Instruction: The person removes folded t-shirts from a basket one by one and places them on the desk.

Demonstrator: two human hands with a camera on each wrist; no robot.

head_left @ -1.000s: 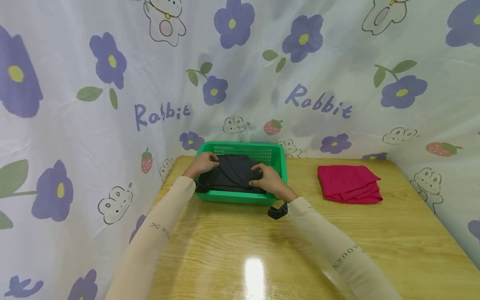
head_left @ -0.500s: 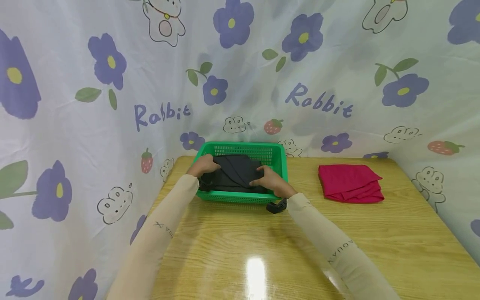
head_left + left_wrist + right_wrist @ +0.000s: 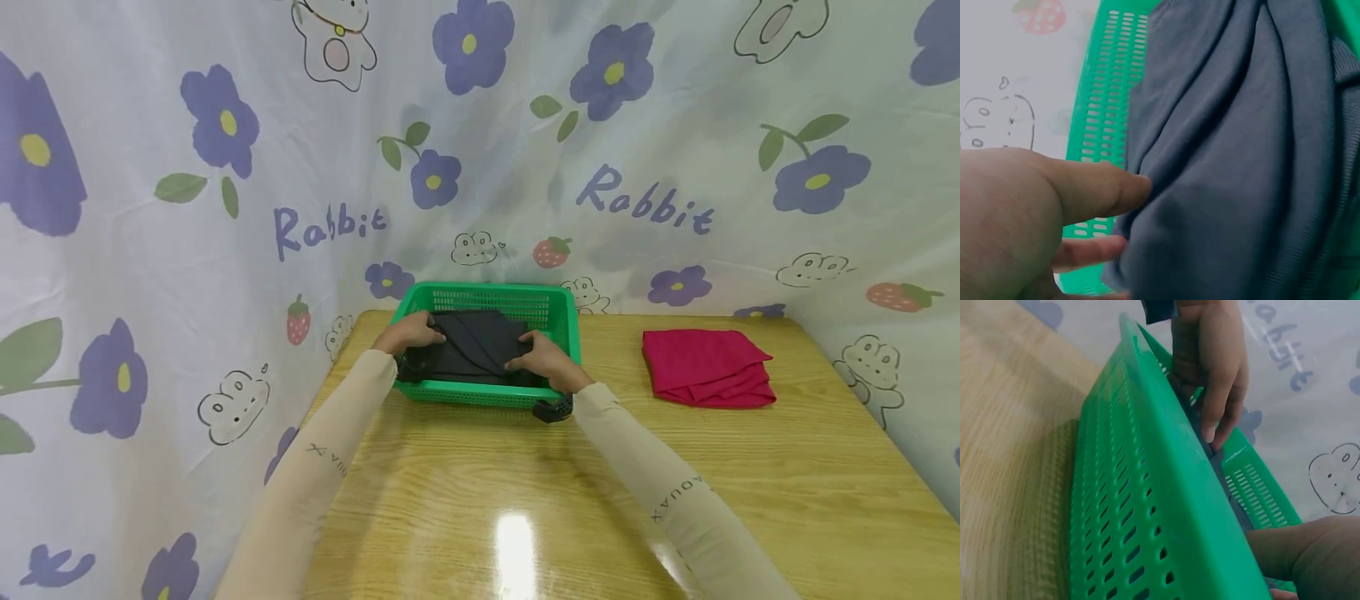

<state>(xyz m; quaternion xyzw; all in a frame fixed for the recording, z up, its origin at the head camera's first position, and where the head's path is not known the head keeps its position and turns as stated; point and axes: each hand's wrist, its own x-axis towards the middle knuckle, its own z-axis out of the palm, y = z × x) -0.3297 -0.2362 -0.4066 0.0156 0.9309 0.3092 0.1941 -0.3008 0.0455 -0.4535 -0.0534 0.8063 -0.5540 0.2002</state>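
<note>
- Dark cloth (image 3: pixel 476 343) is lying between left hand (image 3: pixel 411 332) and right hand (image 3: pixel 549 360), both touching it; whether they're pinching, I can't quite tell.
- Green basket (image 3: pixel 480 391) is holding it.

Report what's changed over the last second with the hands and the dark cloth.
Only small shifts: in the head view, the left hand has moved its fingertips slightly lower, and the right hand has drawn its fingers back slightly rightward. No clear grip or release shows. The dark cloth stays inside the green basket; the red cloth remains folded on the table.
</note>
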